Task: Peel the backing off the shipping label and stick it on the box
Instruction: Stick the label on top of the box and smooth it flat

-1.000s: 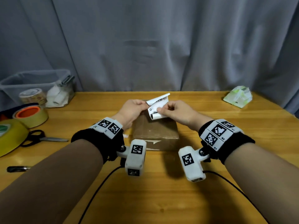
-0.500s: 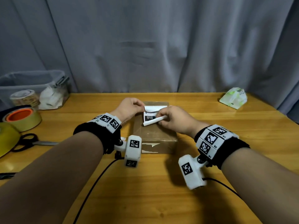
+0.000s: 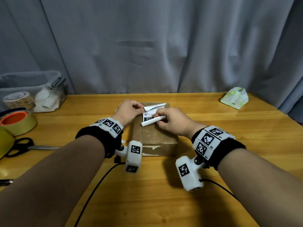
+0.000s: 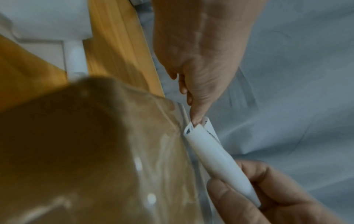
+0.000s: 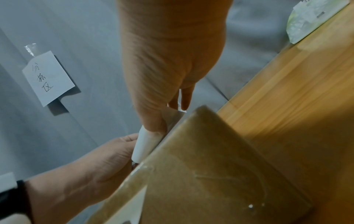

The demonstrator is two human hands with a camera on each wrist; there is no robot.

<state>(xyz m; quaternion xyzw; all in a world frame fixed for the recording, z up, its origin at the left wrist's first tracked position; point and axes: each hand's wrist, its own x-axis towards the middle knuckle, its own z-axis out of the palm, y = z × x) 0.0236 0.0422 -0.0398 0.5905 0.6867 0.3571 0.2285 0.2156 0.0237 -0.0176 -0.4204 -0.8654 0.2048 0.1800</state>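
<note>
**Label half-peeled above the box**

While the backing is only partly off, both hands hold the shipping label [image 3: 149, 115] just above the brown box [image 3: 154, 136], which sits mid-bench toward the far edge. The left hand [image 3: 127, 111] pinches the label's far corner; the right hand [image 3: 172, 122] grips the white backing [image 3: 151, 122], curled into a roll. The label shows black print reading "010". Peeling remains unfinished, and sticking seems not yet done.

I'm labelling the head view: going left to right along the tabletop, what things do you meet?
Orange-cored tape roll → scissors → left hand → shipping label → right hand → green-and-white packet.
</note>
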